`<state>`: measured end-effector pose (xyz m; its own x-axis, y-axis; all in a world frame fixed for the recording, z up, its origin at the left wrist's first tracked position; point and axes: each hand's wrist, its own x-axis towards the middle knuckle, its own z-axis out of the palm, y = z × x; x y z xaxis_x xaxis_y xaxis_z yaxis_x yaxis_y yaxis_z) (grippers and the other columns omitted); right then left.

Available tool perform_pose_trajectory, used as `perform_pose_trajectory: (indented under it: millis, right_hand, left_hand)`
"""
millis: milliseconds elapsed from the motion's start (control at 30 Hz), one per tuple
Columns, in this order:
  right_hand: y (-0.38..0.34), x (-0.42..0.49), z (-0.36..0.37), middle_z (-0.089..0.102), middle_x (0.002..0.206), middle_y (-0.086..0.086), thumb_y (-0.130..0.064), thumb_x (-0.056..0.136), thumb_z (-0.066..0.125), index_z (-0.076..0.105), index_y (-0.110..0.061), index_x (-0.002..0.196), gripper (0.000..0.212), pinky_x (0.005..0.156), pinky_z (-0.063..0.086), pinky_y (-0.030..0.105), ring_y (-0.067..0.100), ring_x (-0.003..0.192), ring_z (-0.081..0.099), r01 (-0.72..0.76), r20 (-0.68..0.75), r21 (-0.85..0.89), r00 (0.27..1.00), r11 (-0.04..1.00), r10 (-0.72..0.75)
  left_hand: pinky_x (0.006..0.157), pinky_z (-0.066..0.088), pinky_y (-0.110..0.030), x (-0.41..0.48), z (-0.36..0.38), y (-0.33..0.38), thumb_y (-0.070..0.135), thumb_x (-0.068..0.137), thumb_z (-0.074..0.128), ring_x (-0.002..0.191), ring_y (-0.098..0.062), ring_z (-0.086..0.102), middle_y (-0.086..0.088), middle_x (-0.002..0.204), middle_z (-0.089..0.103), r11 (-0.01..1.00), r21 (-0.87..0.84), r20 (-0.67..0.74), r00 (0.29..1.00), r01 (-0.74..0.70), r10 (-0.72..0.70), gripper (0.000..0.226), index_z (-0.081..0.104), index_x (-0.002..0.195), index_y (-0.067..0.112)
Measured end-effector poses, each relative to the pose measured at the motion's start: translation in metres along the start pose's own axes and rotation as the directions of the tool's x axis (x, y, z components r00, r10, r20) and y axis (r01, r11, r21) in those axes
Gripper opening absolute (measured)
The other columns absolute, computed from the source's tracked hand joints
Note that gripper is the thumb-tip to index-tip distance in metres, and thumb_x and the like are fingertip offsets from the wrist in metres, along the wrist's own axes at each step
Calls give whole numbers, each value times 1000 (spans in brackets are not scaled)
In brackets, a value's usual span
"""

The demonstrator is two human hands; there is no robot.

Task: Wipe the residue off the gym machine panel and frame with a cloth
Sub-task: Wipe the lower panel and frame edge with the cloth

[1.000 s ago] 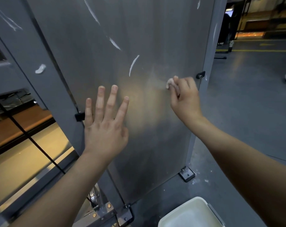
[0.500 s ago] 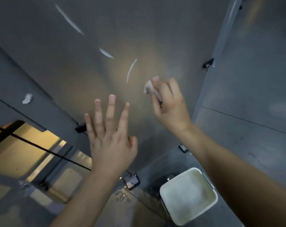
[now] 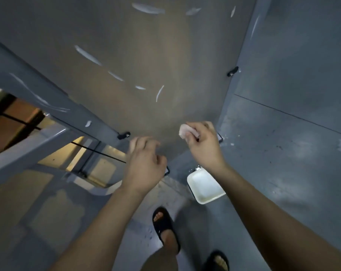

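The grey metal panel [image 3: 146, 45] of the gym machine fills the upper view and carries several white residue streaks [image 3: 87, 55]. The grey frame bar [image 3: 48, 90] to its left has smears too. My right hand [image 3: 203, 145] pinches a small whitish cloth [image 3: 184, 131] low on the panel, near its bottom right corner. My left hand [image 3: 144, 163] hangs in front of the panel's lower edge with its fingers loosely curled and holding nothing; it is blurred.
A white rectangular tray [image 3: 204, 187] lies on the grey floor below the panel. My feet in black sandals [image 3: 165, 227] stand near it. Black clips [image 3: 232, 71] fix the panel to the right frame post [image 3: 242, 55]. Open floor extends to the right.
The view has tilted down, showing my feet. My right hand with the cloth has dropped to the panel's lower part. My left hand has left the panel and its fingers have curled.
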<state>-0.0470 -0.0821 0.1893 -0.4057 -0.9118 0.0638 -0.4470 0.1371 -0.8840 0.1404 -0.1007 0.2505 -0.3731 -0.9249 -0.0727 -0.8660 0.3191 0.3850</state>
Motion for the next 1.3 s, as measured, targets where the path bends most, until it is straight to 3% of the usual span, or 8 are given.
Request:
perform_pose_trajectory:
  millis: [133,233,400,767,867,1000,1133,1300]
  right_hand:
    - [-49,-44,-50,65,115,15,-10,90,62,66,-33,121,39,102,42,19,1,115,55,-36,140,231,990,972,3]
    - [-97,-72,-89,63,114,4,-9,88,64,52,-43,127,53,97,50,28,13,105,63,-152,285,422,958,894,28]
    - [-156,-89,-137,66,108,-5,-8,85,58,56,-31,121,43,88,48,20,6,97,62,-258,356,456,930,852,92]
    - [-218,-65,-127,63,86,3,-8,101,61,63,-20,111,16,57,45,28,13,66,57,-448,301,514,893,732,335]
    - [-232,-58,-117,65,80,1,-20,103,61,67,-18,99,8,66,50,31,15,69,59,-532,389,532,845,659,367]
    - [-237,-48,-106,66,71,4,-11,102,58,59,-9,91,11,57,53,22,14,62,65,-623,509,613,781,485,360]
    - [-218,-33,-92,62,67,6,-3,97,65,54,-9,85,17,51,51,25,16,57,62,-620,398,642,772,450,495]
    - [-175,-29,-77,61,77,6,-8,94,70,55,-11,91,16,54,52,28,16,62,62,-644,277,624,713,444,644]
  left_hand:
    - [79,44,-19,-38,-49,54,23,98,58,100,-16,64,5,99,70,855,-382,222,933,351,-284,17,70,108,18]
    - [85,53,-31,-59,-79,88,41,100,57,94,-17,68,6,92,73,710,-524,322,881,471,-347,25,72,100,20]
    - [97,58,-44,-79,-121,117,28,99,64,103,-25,73,-4,99,77,452,-761,360,883,465,-302,16,72,100,14]
    - [78,59,-29,-58,-190,100,13,100,64,84,-23,69,-11,92,73,409,-816,388,911,409,-136,10,68,101,4]
    - [90,60,-39,-39,-198,81,15,100,65,77,-16,67,-4,81,72,472,-787,403,910,398,-96,11,70,100,5]
    - [79,58,-25,-11,-200,67,15,100,66,76,-6,68,8,81,74,555,-751,408,912,359,-39,10,71,94,21]
    - [83,53,-28,8,-196,56,30,99,64,90,-13,67,3,97,74,866,-460,323,946,196,-42,16,74,105,18]
    - [76,51,-38,17,-177,27,20,99,53,88,-25,61,-3,92,65,991,-128,407,909,-48,97,17,67,91,14]
